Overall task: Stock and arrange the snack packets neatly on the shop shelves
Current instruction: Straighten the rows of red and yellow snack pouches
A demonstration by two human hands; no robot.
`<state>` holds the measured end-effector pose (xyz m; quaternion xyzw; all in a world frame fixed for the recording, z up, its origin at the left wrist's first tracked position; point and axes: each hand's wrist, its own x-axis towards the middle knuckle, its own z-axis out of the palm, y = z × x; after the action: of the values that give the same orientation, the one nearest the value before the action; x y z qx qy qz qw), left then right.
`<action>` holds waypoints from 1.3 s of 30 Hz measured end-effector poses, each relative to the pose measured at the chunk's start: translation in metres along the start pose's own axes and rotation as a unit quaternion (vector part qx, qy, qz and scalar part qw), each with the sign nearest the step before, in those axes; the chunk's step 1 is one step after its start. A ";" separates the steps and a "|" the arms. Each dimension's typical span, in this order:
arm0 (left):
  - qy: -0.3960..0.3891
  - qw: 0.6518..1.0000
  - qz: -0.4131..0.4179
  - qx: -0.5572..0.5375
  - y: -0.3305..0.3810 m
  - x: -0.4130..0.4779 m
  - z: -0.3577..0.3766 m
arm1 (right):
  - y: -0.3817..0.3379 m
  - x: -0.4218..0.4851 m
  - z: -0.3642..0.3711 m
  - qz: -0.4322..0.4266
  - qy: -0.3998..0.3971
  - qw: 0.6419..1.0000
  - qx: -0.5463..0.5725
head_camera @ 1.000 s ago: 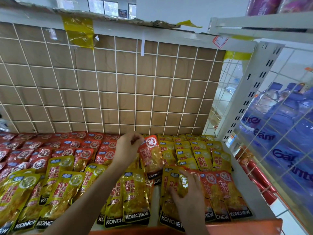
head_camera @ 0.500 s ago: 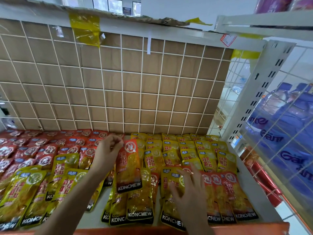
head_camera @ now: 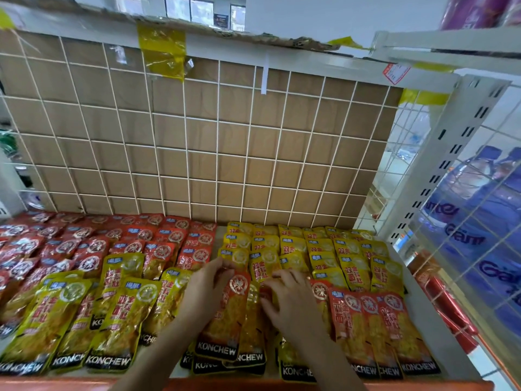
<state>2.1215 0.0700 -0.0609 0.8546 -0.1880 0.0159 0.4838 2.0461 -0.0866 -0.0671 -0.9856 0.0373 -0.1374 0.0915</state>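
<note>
Two hands work over the front of the shelf [head_camera: 439, 328]. Left hand [head_camera: 204, 292] pinches the top edge of an orange packet [head_camera: 229, 314], thumb and fingers closed on it; the packet lies on the middle stack of yellow packets [head_camera: 253, 328], front row, label end toward the shelf lip. Right hand [head_camera: 293, 303] is spread flat, fingers apart, pressing on the same stack just beside the orange packet; whether it grips anything I cannot tell, the palm hides it.

Handling, as I judge it: light, flat foil pouches, glossy and likely slippery on one another, soft enough to bend. Best taken at the sealed top or bottom edge, not the filled middle.

Against half a second ago: the orange packet was held up, tilted, left of the middle stack; now it is down on that stack. Right hand was hovering with fingers splayed; now it rests on the packets. Red packets [head_camera: 95, 244] at back left and orange row [head_camera: 375, 325] at right look unchanged.
</note>
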 end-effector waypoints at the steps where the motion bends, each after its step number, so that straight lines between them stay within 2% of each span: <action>1: -0.003 1.000 -0.007 -0.001 0.002 -0.001 -0.001 | -0.002 0.001 0.000 0.000 -0.006 1.000 -0.001; 4: -0.033 0.999 -0.033 0.005 0.002 -0.004 -0.004 | -0.003 0.001 0.001 0.002 -0.025 0.999 0.027; 8: -0.076 0.996 -0.027 0.026 0.003 -0.006 -0.004 | 0.000 0.002 0.005 0.000 -0.011 0.999 0.037; 19: -0.046 0.998 0.006 0.033 -0.008 -0.009 0.002 | 0.000 0.019 -0.001 0.014 -0.100 0.993 0.056; 25: -0.035 0.999 0.010 0.032 -0.010 -0.010 0.003 | 0.000 0.030 -0.005 0.031 -0.119 0.990 0.074; 32: -0.029 0.999 0.012 0.029 -0.008 -0.010 0.003 | 0.002 0.038 -0.001 0.104 -0.058 0.982 0.150; 39: -0.016 1.000 0.008 0.006 -0.004 -0.013 0.002 | 0.010 0.045 0.006 0.119 0.117 0.961 0.220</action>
<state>2.1103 0.0742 -0.0675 0.8561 -0.2024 0.0076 0.4754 2.0904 -0.0994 -0.0626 -0.9067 0.1336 -0.2444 0.3167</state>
